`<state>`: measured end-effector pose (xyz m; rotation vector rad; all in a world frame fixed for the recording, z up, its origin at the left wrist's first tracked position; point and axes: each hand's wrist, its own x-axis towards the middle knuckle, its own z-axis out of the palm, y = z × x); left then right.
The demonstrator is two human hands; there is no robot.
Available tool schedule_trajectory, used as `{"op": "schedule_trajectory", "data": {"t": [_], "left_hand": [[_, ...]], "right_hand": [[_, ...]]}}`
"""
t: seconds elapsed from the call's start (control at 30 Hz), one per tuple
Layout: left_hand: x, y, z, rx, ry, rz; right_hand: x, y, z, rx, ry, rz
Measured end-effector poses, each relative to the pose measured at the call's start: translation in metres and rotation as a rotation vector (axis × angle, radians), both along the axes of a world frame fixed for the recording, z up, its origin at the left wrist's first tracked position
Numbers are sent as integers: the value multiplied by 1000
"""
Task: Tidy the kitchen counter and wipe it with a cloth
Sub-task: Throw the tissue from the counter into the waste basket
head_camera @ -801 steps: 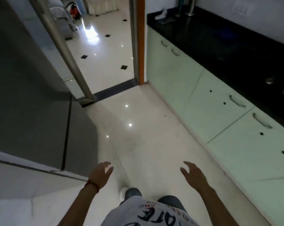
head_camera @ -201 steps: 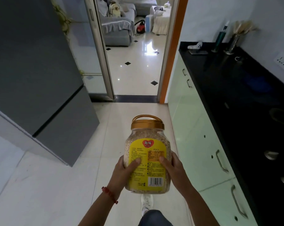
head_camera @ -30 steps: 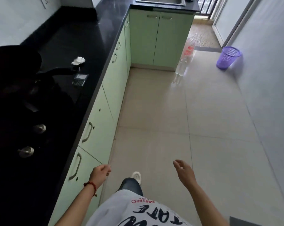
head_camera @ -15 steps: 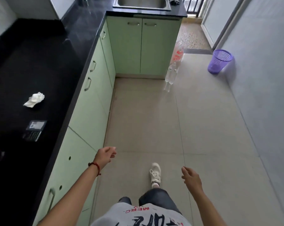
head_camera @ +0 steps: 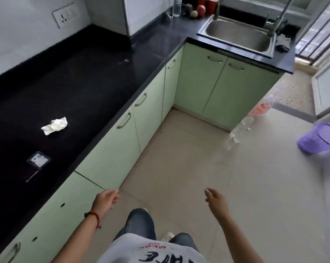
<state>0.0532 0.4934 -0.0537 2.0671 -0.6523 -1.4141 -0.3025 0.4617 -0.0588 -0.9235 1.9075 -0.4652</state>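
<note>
Both hands empty over the floor; black bench on my left carries a crumpled tissue and a small packet.

My left hand point(head_camera: 105, 202), red string at the wrist, hangs with fingers loosely curled and holds nothing, just in front of the green cabinet fronts point(head_camera: 111, 149). My right hand point(head_camera: 216, 203) is out over the floor tiles point(head_camera: 198, 158), fingers relaxed and spread a little, also empty. On the bench point(head_camera: 88, 88) the crumpled white tissue point(head_camera: 54, 125) lies well back from the front edge; a small dark packet point(head_camera: 38, 160) with a pale label lies nearer me, apart from it. Further along, the steel sink point(head_camera: 236, 35) is set in the corner run, and a dark cloth point(head_camera: 282, 41) is draped at its right rim. Clear plastic bottles point(head_camera: 242, 128) stand on the floor by the cabinet end; a purple waste basket point(head_camera: 319, 138) sits well to their right.
</note>
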Motion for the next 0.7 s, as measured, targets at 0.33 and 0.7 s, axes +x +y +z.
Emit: {"op": "schedule_trajectory", "data": {"t": [0.33,0.7], "left_hand": [[27,-99,21,-159,-95,146],[80,-185,67,-396,-524,228]], "right_hand": [[87,-189,10,-84,-69,316],[224,-300,75,-239,-182,751]]}}
